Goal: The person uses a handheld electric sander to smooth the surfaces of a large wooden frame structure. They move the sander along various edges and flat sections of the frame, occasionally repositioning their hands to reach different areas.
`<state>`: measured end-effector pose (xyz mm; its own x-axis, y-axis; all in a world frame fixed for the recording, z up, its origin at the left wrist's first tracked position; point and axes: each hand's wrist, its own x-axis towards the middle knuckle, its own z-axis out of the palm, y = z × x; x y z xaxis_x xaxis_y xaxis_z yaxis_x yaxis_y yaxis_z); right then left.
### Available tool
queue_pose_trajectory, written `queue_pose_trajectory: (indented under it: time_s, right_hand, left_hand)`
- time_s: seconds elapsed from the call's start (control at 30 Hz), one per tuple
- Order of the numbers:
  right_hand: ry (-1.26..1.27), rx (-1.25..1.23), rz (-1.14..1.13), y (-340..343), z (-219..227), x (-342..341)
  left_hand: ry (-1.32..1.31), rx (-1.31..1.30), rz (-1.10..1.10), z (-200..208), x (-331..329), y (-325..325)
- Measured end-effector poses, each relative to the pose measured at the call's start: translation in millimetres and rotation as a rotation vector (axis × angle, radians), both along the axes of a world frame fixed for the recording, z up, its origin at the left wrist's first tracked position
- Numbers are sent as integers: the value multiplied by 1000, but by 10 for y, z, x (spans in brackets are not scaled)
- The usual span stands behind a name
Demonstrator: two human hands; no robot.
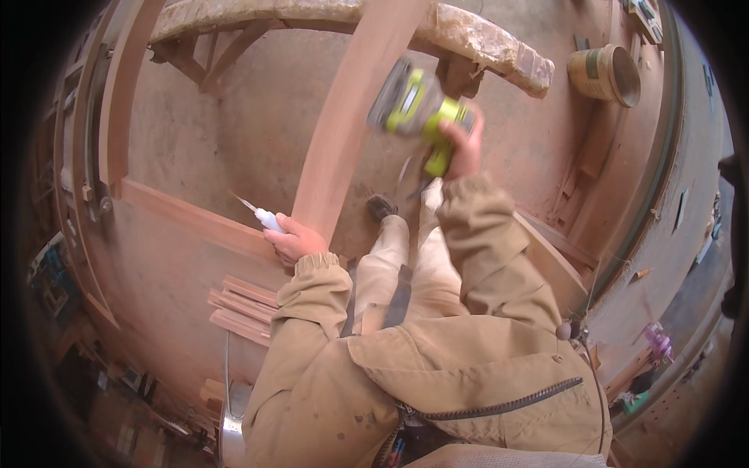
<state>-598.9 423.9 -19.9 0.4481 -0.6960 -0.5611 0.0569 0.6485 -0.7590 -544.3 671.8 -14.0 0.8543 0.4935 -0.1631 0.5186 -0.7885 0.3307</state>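
My left hand (298,242) is closed around a small white squeeze bottle (269,220) with a long pointed nozzle, which points up and left. That hand is at the near end of a wide reddish wooden board (343,125); whether it touches the board I cannot tell. My right hand (466,143) grips the handle of a green-and-grey handheld power tool (417,105), blurred by motion. The tool is just right of the board, its grey end toward the board's edge. Its exact kind is unclear.
A rough, crusted beam (488,43) on wooden legs crosses the far side. Another board (195,214) runs left from my left hand. Stacked wood strips (246,308) lie nearer, beside a metal container (232,437). A bucket (605,76) stands far right.
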Motion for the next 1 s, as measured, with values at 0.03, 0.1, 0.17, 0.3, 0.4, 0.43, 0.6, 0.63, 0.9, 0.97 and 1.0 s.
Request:
queue_pose_trajectory:
  time_s: [0.03,0.1,0.17,0.3,0.4,0.43,0.6,0.63,0.9,0.97,1.0]
  right_hand:
    - [8,-61,-1,-240,32,108]
    - [105,-406,48,-552,319,309]
    - [326,-954,158,-686,459,368]
    - [438,-1302,501,-56,1019,312]
    - [417,-1491,829,570,1120,138]
    - [323,-1477,893,730,1145,108]
    - [379,-1543,1074,644,1240,381]
    - [466,-1556,1031,471,1227,526]
    - [939,-1261,808,-896,1494,1577]
    - [854,-1341,832,-550,1448,1406]
    - [854,-1400,825,-469,1409,1380]
  left_hand:
    - [-7,7,-16,-32,-14,10]
    - [-36,30,-33,-96,6,61]
    - [-7,29,-23,-55,11,42]
    - [31,28,-7,59,20,9]
    - [-66,-17,-19,-137,-21,27]
    - [-47,-10,-2,-110,-3,50]
    - [-40,3,-8,-55,-5,45]
    - [-60,-4,-25,-117,-31,40]
    - [-27,7,-33,-92,-16,72]
    - [-33,0,-52,-122,2,67]
    - [-38,-1,-57,-113,5,47]
